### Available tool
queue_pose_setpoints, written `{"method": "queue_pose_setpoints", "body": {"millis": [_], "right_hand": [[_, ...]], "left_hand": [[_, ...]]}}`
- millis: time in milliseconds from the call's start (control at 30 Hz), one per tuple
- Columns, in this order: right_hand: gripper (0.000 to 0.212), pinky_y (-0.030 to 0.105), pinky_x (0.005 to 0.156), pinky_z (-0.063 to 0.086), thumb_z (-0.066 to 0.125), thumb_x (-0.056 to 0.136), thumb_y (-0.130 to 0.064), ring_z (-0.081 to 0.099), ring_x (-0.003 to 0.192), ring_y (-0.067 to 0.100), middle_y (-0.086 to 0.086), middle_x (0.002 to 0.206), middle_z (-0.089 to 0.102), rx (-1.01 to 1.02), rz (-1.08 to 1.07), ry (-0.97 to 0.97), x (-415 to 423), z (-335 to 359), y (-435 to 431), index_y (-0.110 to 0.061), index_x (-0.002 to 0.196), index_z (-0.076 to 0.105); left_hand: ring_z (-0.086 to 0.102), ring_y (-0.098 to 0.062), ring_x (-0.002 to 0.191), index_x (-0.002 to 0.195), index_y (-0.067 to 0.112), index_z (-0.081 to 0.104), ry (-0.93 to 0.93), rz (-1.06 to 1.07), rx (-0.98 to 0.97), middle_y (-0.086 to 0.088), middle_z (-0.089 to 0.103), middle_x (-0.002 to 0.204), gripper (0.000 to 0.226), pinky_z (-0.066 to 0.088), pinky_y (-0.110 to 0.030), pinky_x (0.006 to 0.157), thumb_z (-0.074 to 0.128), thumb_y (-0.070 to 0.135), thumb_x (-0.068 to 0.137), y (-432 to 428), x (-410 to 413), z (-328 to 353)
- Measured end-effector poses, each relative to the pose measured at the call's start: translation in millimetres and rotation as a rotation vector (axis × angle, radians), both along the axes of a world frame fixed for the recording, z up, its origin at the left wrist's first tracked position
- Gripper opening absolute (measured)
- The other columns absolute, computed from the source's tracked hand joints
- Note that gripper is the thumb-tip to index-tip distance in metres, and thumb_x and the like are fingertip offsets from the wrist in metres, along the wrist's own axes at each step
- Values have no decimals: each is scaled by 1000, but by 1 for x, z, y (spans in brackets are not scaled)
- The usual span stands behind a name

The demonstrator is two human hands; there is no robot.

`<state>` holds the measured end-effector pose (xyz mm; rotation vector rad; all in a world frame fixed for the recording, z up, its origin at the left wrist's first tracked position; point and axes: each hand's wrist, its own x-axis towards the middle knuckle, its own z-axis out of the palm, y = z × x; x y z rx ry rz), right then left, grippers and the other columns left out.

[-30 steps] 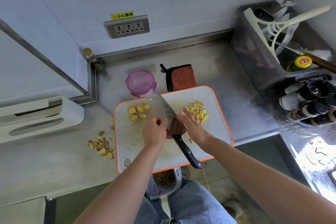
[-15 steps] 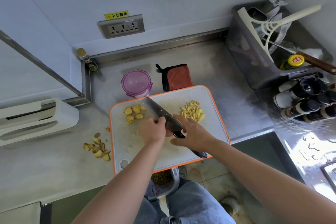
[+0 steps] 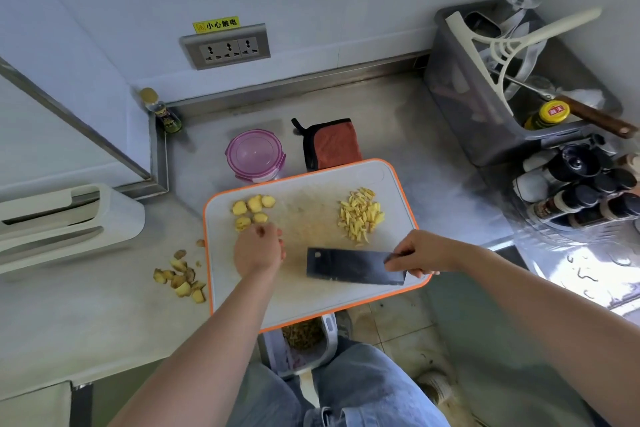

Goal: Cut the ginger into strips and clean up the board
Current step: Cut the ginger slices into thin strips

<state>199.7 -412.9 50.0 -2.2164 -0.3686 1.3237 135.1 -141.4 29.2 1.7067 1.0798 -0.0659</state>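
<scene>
I read the right hand at centre right of the frame as closed around the handle of the cleaver, fingers curled over it and only a short piece of handle visible. The dark blade extends left from that hand with its broad side facing the camera, over the lower right part of the cutting board. The left hand sits at centre frame on the left half of the board, back of the hand up and fingers curled under; I cannot tell whether it holds anything. Directly above it, touching or nearly touching the knuckles, lies a cluster of peeled ginger slices. The cut ginger strips form a loose pile in the upper right part of the board, well apart from the slices and just above the blade. The board has an orange rim, and its lower edge overhangs the counter above a bin. Ginger peel scraps lie on the counter just left of the board. Above the board stand a purple-lidded container and an orange cloth, side by side.
</scene>
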Motion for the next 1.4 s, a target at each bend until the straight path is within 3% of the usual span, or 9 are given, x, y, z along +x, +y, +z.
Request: {"method": "queue_pose_setpoints", "body": {"millis": [167,300,400,533,700,867,1000,1167,1400], "right_hand": [[38,18,52,36,64,86,-44,44,43,4,-6,47,56,-60,53,-177,2,-23,0,-21,57,62],[45,24,50,34,63,88,-43,40,38,5,-6,44,53,-35,-203,-343,12,-33,1,-20,51,54],[47,21,47,34,63,89,-42,40,39,8,-4,45,52,16,-216,-280,15,-28,10,-15,51,52],[47,23,51,34,63,88,-43,40,40,5,-5,45,52,-18,-73,-227,15,-29,22,-30,44,55],[48,27,51,36,63,89,-42,41,41,9,-6,43,51,14,-321,-326,21,-34,28,-19,48,49],[45,26,53,37,63,88,-44,42,42,7,-6,45,53,-48,-123,-277,22,-27,34,-26,47,54],[44,28,51,35,61,91,-39,40,43,10,-2,49,53,34,-382,-286,21,-25,43,-16,55,51],[15,25,41,39,54,97,-27,48,38,16,8,58,64,190,-480,-190,2,-19,69,-20,87,62],[17,28,39,44,43,101,-23,54,39,20,19,65,64,169,-661,-315,-18,-34,112,-13,93,55]], "left_hand": [[52,-22,45,66,11,61,12,20,-36,-5,58,55,32,54,-39,63,48,16,94,-2,-3,-4],[50,-21,45,67,9,61,10,47,-67,-6,57,57,31,51,-35,55,47,14,95,-2,-1,-6],[49,-21,45,69,8,62,5,58,-74,-7,56,57,30,48,-30,51,47,13,95,0,0,-8],[50,-21,45,64,13,62,22,37,-71,-5,57,55,32,49,-34,58,48,13,93,3,2,-12],[52,-21,47,68,10,64,20,15,-71,-4,58,57,30,51,-35,57,47,13,92,9,4,-12],[55,-23,50,66,14,63,9,-38,-24,-6,61,60,30,53,-38,60,47,15,91,15,8,-15],[61,-33,55,62,17,63,22,-45,21,-4,63,57,26,56,-47,65,50,26,83,26,7,-25],[58,-19,78,91,18,67,63,-70,302,4,64,84,11,41,-28,68,60,24,87,45,-1,-14],[58,-29,95,112,22,64,64,-199,498,-10,54,112,23,46,-37,76,59,24,89,69,9,-24]]}}
